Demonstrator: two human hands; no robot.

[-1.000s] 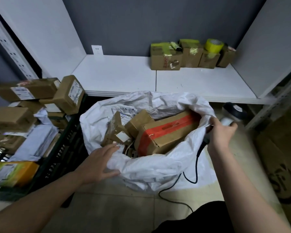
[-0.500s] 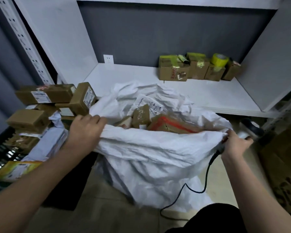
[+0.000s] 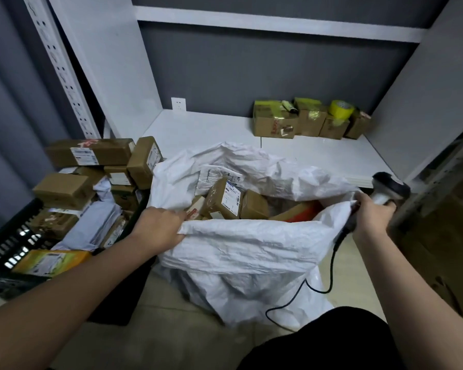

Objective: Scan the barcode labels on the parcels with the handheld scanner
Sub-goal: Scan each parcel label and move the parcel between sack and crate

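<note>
Crinkled woven sack [image 3: 251, 244], boxy cardboard parcels [image 3: 222, 200]

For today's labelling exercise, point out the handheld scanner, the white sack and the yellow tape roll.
handheld scanner [image 3: 390, 186]: head view, its dark head.
white sack [image 3: 251, 249]: head view, front wall.
yellow tape roll [image 3: 340, 108]: head view, its side.

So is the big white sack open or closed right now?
Open. Both hands, left and right, hold the white sack by its rim, and cardboard parcels show inside its mouth.
</note>
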